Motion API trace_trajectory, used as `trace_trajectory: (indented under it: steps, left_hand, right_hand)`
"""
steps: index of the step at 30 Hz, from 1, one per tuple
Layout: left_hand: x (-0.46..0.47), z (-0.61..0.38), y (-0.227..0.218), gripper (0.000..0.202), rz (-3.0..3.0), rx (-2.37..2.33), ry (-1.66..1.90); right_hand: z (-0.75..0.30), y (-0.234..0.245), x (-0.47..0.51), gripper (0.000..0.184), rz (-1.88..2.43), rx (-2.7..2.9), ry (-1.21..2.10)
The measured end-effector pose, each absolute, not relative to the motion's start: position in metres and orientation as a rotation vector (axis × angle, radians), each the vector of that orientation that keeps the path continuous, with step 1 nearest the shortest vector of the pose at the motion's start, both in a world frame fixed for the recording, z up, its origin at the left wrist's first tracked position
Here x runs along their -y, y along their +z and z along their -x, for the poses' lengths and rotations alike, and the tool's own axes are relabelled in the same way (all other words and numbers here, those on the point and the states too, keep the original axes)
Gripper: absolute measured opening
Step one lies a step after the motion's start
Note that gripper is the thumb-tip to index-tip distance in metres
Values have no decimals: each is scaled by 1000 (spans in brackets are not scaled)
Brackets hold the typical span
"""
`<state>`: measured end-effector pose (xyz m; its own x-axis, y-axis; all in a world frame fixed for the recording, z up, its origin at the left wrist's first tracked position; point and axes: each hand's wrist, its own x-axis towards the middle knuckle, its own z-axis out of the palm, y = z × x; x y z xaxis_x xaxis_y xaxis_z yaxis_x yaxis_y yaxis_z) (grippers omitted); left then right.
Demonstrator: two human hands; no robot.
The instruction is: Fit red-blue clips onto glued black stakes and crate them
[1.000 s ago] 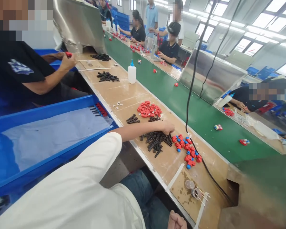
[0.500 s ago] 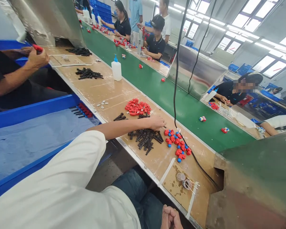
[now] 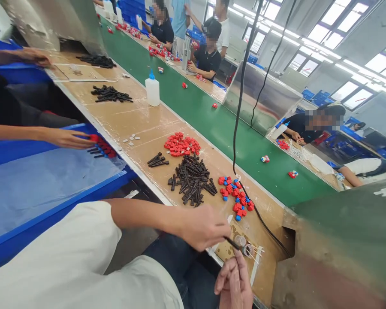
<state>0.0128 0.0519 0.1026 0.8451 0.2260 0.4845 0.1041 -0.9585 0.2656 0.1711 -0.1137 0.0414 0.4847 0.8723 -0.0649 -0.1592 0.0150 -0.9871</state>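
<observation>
My left hand [image 3: 206, 227] reaches across from the left, fingers closed on a slim black plastic peg [image 3: 232, 243]. The peg points down toward my right hand [image 3: 234, 279], which is low at the table's front edge. One right fingertip is at or very near the peg's tip; contact is hard to tell. The other right fingers are curled together, and whatever they may hold is hidden. Beyond my left hand lies a pile of similar black pegs [image 3: 196, 176]. Red blocks [image 3: 182, 144] are heaped behind it, and red-and-blue pieces [image 3: 236, 195] lie to its right.
Small cups [image 3: 248, 250] with sticks stand on a stained, taped area. A black cable [image 3: 260, 210] hangs down across the table. The green conveyor [image 3: 199, 111] runs behind, past a white bottle [image 3: 152, 92]. A co-worker's hand [image 3: 70, 138] is over the blue bin [image 3: 51, 152] at left.
My left hand has come from the black pile toward me with a peg, close to my right hand. My right hand has risen slightly. The co-worker at left now reaches into the bin.
</observation>
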Motion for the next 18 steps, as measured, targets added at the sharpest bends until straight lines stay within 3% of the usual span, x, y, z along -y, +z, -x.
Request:
trace_trajectory:
  steps: [4, 9, 13, 18]
  left_hand:
    - [-26, -29, 93, 4, -2721, -187, 775]
    - [-16, -46, 73, 9, -2528, -310, 711]
    - [-12, -47, 61, 29, -2013, -335, 530]
    - [-10, -49, 44, 57, -1274, -31, 152]
  right_hand:
    - [-188, 32, 108, 40, 1337, 652, 858]
    - [-213, 10, 109, 37, 1334, 611, 716]
    - [-212, 14, 115, 40, 1435, 651, 664]
    - [-201, 28, 129, 47, 1569, 716, 808]
